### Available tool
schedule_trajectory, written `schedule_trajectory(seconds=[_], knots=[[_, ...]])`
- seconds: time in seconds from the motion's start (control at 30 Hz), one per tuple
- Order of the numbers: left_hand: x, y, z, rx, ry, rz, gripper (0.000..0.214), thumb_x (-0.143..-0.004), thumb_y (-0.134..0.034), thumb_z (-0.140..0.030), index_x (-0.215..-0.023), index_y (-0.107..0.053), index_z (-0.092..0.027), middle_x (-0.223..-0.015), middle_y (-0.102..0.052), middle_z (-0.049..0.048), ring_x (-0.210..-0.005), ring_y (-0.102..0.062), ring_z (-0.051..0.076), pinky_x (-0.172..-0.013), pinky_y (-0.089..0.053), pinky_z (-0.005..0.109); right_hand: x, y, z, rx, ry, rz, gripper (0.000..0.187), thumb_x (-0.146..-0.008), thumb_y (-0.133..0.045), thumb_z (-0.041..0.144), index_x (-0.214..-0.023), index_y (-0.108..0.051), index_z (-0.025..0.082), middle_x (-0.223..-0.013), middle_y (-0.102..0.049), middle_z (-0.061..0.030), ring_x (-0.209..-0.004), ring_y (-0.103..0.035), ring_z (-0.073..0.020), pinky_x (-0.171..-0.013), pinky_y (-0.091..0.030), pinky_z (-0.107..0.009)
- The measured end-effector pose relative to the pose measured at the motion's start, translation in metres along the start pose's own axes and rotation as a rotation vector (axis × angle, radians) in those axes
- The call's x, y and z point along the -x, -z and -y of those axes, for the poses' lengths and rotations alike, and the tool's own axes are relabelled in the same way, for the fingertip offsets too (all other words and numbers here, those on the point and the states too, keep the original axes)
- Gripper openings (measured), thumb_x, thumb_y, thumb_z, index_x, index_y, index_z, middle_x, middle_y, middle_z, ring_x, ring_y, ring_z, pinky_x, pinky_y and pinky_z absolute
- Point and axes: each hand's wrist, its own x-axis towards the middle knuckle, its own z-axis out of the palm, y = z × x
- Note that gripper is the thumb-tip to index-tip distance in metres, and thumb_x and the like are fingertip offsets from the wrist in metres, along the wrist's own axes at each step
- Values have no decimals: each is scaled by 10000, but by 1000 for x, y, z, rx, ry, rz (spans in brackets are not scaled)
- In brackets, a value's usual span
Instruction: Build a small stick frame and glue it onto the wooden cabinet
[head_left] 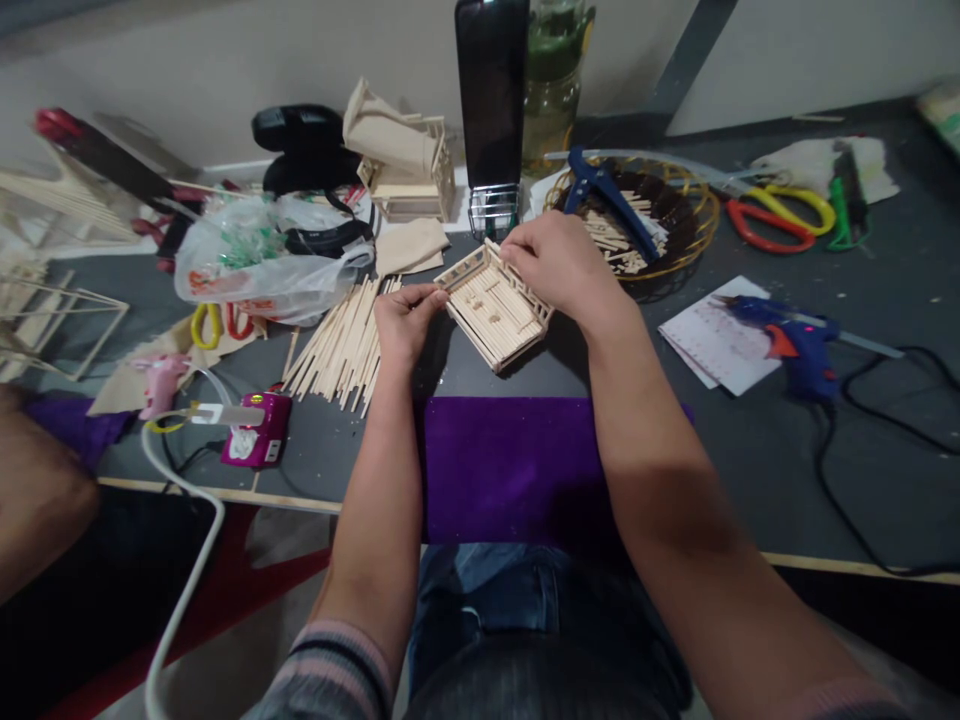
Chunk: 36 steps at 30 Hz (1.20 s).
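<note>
A small tray-like model made of wooden sticks (501, 318), with a slatted floor and low railings, is tilted above the dark table. My left hand (406, 322) pinches its left corner between thumb and fingers. At the far right railing, the fingers of my right hand (564, 262) are closed on the model; whether they also hold a small loose piece is hidden. Beside my left hand lies a fanned pile of thin wooden sticks (341, 345). A purple cloth (510, 470) is spread under my forearms at the table's front edge.
Right of me are a blue glue gun (806, 350) with a trailing cord, scissors (776, 220) and a wicker basket (705, 225). Behind the model stands a phone (491, 95). Left are a plastic bag (247, 255), a magenta power adapter (259, 432) and another person's arm (37, 500).
</note>
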Motion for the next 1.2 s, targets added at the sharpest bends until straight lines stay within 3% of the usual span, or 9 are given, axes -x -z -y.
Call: schedule_trajectory(seconds=[0.6, 1.2], knots=[[-1, 2, -1, -42, -27, 19, 38, -721, -732, -210, -727, -760, -234, -733, -737, 34, -700, -672, 180, -698, -545, 343, -1, -1, -2, -43, -11, 3, 244, -898, -487, 281, -820, -705, 204, -816, -696, -84, -834, -611, -249, -739, -424, -359], [8, -4, -5, -46, 27, -108, 74, -688, -747, -285, -712, -755, -216, -699, -736, 26, -655, -672, 176, -671, -558, 335, -1, -1, 0, -41, -18, 9, 255, -884, -484, 263, -825, -725, 207, -825, -701, -86, -855, -626, -259, -760, -437, -374]])
